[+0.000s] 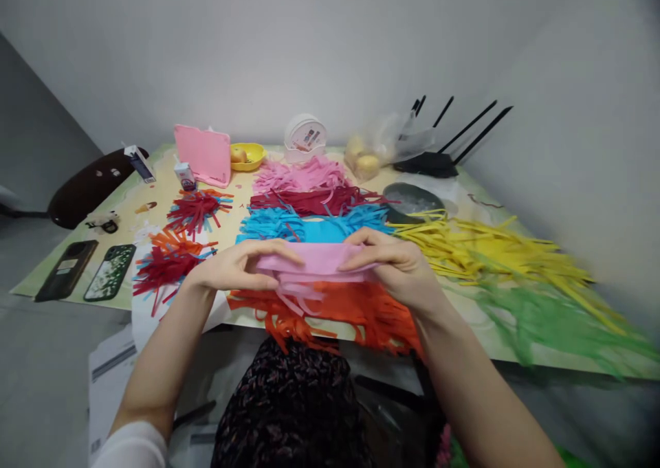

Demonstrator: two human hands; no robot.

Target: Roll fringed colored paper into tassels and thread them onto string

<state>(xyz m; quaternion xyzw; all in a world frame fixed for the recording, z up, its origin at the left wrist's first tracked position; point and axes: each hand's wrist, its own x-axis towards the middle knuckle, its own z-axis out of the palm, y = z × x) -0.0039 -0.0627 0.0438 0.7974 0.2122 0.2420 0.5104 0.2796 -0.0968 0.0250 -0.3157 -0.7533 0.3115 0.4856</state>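
Observation:
Both hands hold a pink fringed strip (314, 258), stretched level above the table's front edge. My left hand (242, 265) pinches its left end, where some cut strands hang down. The right end is pinched between the thumb and fingers of my right hand (389, 258). Just below lies an orange fringed strip (340, 303), its strands drooping over the edge. Behind my hands are a blue fringed strip (324, 231), a dark red one (304, 202) and a pink fringed pile (304, 174). Yellow strips (479, 248) and blurred green strips (551, 324) spread to the right.
At left lie mixed-colour tassels (172, 258) and two phones (110, 272). A pink stand (203, 153), yellow bowl (250, 155) and white round container (305, 138) stand along the back. A black router (427, 164) with antennas sits at back right. A dark chair (77, 193) is beside the table.

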